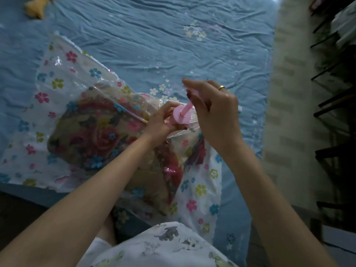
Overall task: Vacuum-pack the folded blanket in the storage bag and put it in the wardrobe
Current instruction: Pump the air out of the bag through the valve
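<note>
Steadying the pump (180, 115) with my left hand (160, 123), my right hand (212, 110) at two o'clock grips its plunger to draw air from the storage bag (63, 79).

We are seeing a clear storage bag (63, 78) printed with pink, blue and green flowers; a blanket (92, 135) showing red roses on tan; a pink pump (182, 113); a blue bedsheet (154, 35) carrying pale blossoms; a gold ring (221, 87).
</note>
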